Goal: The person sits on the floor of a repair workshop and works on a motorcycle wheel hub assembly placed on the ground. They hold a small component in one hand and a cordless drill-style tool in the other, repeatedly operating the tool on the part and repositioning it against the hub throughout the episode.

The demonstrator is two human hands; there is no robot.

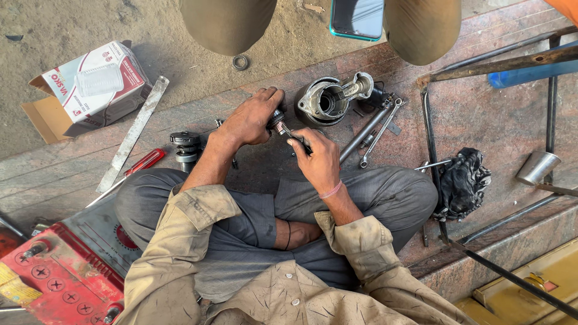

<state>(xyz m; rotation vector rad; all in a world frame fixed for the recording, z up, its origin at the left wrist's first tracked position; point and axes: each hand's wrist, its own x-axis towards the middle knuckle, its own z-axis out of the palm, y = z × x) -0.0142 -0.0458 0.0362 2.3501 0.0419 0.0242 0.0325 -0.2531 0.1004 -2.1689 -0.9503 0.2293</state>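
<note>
Both hands, left hand (256, 117) and right hand (317, 161), grip pinching a small metal part (278, 122) beside the housing (325, 101)

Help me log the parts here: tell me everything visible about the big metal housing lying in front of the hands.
The metal housing is a grey, cast-looking shell, grimy and dark at its base, lying on the reddish stone floor with its round opening facing up. A pale tubular neck juts from its right side. Spanners lie beside it. Neither the left hand nor the right hand touches it.
</note>
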